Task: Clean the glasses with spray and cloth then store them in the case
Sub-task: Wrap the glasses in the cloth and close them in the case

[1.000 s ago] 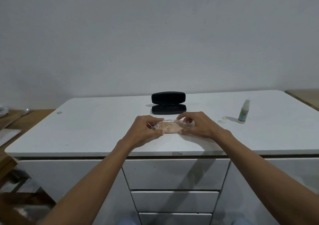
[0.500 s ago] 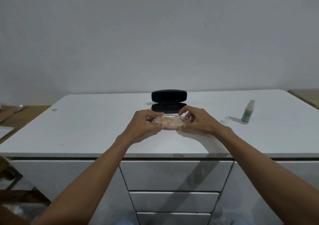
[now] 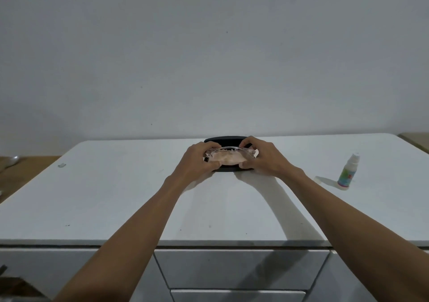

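Folded clear-framed glasses point(image 3: 228, 149) with a pinkish cloth point(image 3: 228, 158) bundled against them are held between both hands, right over the open black case point(image 3: 228, 140). My left hand point(image 3: 197, 160) grips the left end and my right hand point(image 3: 262, 159) grips the right end. Only the case's lid top and a strip of its base front show; the rest is hidden behind the hands. The small spray bottle point(image 3: 347, 174) stands upright at the right, its clear cap point(image 3: 319, 178) lying beside it.
Everything rests on a white cabinet top point(image 3: 116, 197) with drawers point(image 3: 241, 269) below its front edge. A small grey scrap point(image 3: 61, 165) lies at the far left. A wooden surface point(image 3: 14, 174) adjoins the left side, and a white wall rises behind.
Both hands have carried the glasses and cloth away from me, from the bare tabletop in front of the case to directly over the case. The bottle and cap stayed put.
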